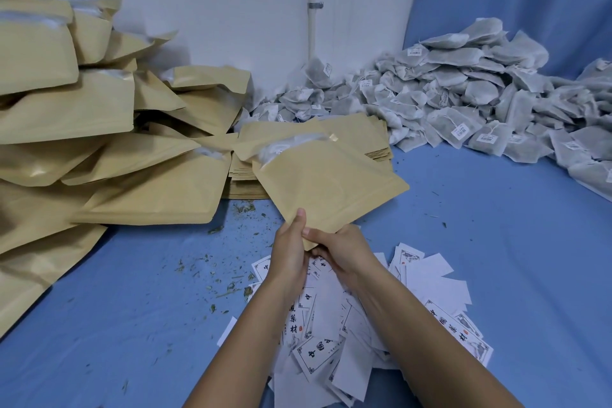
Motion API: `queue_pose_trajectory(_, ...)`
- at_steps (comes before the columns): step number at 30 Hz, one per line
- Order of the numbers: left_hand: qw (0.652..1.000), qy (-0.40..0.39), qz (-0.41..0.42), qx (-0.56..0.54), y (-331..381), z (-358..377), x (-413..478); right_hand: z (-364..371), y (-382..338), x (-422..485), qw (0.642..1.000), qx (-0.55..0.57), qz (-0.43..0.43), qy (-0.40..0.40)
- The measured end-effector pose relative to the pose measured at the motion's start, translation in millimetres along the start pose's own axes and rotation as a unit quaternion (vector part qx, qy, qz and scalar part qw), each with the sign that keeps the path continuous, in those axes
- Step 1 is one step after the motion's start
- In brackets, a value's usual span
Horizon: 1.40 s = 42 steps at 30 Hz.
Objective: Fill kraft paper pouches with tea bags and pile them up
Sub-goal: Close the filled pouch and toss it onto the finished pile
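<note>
While both hands meet at its near corner, a filled kraft pouch is held tilted over the blue cloth, its open mouth turned up and away toward the left, with white tea-bag mesh showing inside it. The left hand pinches that corner, thumb flat on the front face and fingers hidden behind the paper. The right hand grips the same corner from the other side, its fingers curled under the edge, close against the left hand. Just behind the held pouch lies a flat stack of empty pouches, partly covered by it. To the left, a big sloping pile of filled pouches rises in front of the white wall. To the right, along the back, a loose heap of tea bags with small tags spreads across the cloth. Under the forearms lies a scatter of white printed labels, and bits of dry green leaf are strewn on the cloth between the labels and the pile
</note>
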State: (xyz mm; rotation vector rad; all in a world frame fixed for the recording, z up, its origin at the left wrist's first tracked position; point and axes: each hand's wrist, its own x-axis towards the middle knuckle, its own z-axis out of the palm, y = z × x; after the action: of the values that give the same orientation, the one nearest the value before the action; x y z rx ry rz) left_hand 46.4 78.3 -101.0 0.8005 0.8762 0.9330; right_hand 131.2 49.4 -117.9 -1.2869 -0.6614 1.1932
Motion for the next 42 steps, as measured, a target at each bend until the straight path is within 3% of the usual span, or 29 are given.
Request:
queue_pose_trajectory(4,0.999,0.024,0.012,0.017,3,0,0,-2,-10,-2,1.0,0.022,-0.005,-0.019)
queue_pose_trajectory(8,0.997,0.036,0.041,0.058,5,0,-1,-24,-27,4,0.988,0.039,-0.077,0.127)
queue_pose_trajectory(10,0.994,0.065,0.033,0.076,6,0,-2,-28,-30,5,0.988,0.025,-0.068,0.134)
queue_pose_trajectory(13,0.992,0.083,0.025,0.089,9,-3,0,-30,-32,4,0.989,0.093,-0.036,0.108)
queue_pose_trajectory(17,0.987,0.095,0.037,0.125,10,-5,1,-42,-37,10,0.976,0.11,-0.035,0.185)
queue_pose_trajectory(21,0.982,0.116,0.063,0.134,16,-8,5,-34,-38,7,0.98,0.175,-0.034,0.088)
queue_pose_trajectory(24,0.991,0.09,0.062,0.071,24,-11,10,-27,-43,13,0.991,0.11,-0.052,0.065)
queue_pose_trajectory(27,0.997,0.042,0.053,0.023,24,-7,9,-26,-45,21,0.989,0.078,-0.068,0.104)
queue_pose_trajectory(30,0.997,0.044,0.06,0.031,25,-7,9,-34,-45,26,0.978,0.109,-0.053,0.168)
queue_pose_trajectory(33,0.997,0.043,0.049,0.043,26,-11,9,-51,-47,31,0.963,0.055,-0.062,0.255)
queue_pose_trajectory(35,0.996,0.041,0.047,0.057,24,-11,6,-57,-46,30,0.96,0.037,-0.051,0.273)
queue_pose_trajectory(39,0.997,0.028,0.044,0.056,23,-10,1,-63,-45,30,0.945,0.116,-0.056,0.301)
queue_pose_trajectory(42,0.997,0.029,0.038,0.059,24,-10,-1,-67,-44,32,0.94,0.056,-0.081,0.326)
